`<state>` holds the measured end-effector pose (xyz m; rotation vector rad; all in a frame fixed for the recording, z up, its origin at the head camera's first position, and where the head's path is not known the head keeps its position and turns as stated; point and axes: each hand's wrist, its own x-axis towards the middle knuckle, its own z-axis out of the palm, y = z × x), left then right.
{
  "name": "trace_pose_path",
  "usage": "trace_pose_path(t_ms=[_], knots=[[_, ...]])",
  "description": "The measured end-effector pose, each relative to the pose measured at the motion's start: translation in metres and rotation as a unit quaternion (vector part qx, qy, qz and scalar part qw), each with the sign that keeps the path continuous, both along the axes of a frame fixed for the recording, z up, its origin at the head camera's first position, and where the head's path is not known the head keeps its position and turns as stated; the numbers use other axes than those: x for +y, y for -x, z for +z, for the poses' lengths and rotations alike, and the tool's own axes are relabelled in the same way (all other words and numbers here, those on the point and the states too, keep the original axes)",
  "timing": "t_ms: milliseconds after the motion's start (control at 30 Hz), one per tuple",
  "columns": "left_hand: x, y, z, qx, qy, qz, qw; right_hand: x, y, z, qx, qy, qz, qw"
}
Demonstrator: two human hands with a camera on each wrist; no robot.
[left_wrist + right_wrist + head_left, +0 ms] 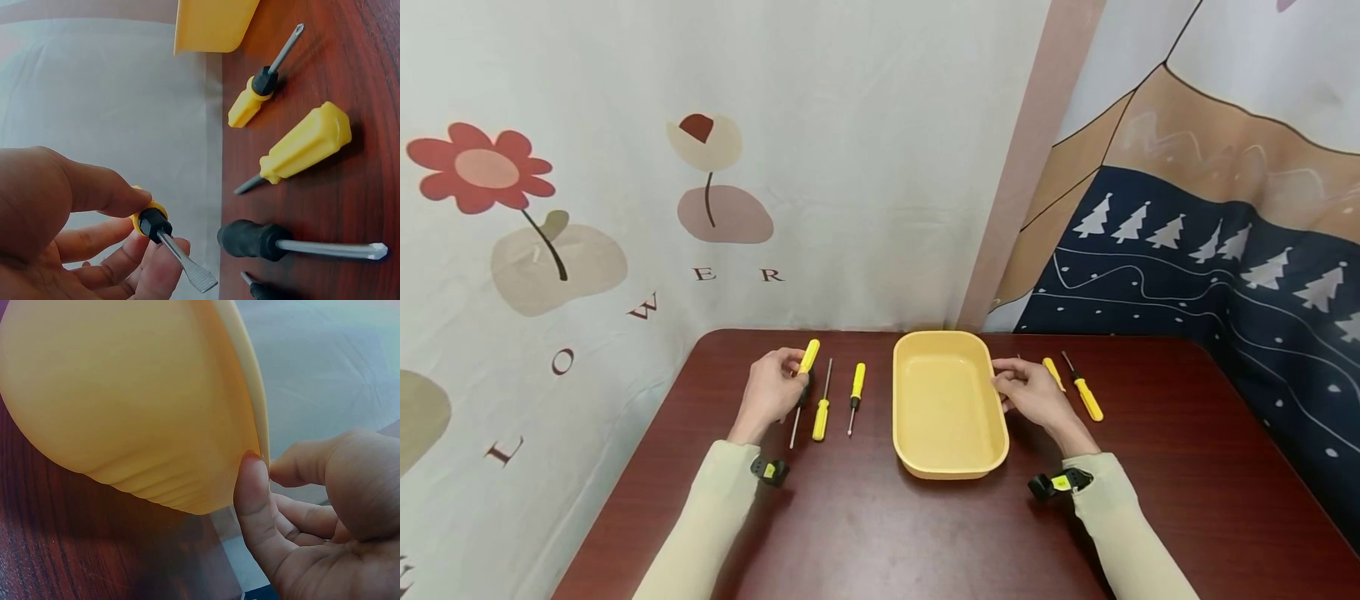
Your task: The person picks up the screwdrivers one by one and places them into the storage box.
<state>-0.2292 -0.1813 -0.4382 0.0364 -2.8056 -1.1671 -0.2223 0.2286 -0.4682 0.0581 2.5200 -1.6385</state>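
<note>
My left hand [772, 387] pinches a flat-blade screwdriver [809, 356] by its yellow handle, above the left part of the table. In the left wrist view its black collar and flat tip [199, 275] point away from the thumb. Below that hand lies a black-handled screwdriver [253, 239]. Two yellow-handled screwdrivers [821, 421] [858, 382] lie between this hand and a yellow plastic basin [951, 408]. My right hand [1033, 392] pinches the basin's right rim between thumb and fingers. No contents show inside the basin.
Two more yellow-handled screwdrivers [1087, 400] [1053, 374] lie right of the basin, one partly behind the right hand. Another dark tool [265, 289] is cut off at the left wrist view's lower edge. A printed curtain [865, 167] hangs behind the dark red table [880, 542].
</note>
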Motion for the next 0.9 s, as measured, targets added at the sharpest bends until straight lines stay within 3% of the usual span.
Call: trace_pose_path(t_ms=[900], knots=[[0.0088, 0.0016, -0.0011, 0.005, 0.003, 0.002, 1.0000, 0.0003, 0.0003, -0.0002, -0.005, -0.002, 0.003, 1.0000]])
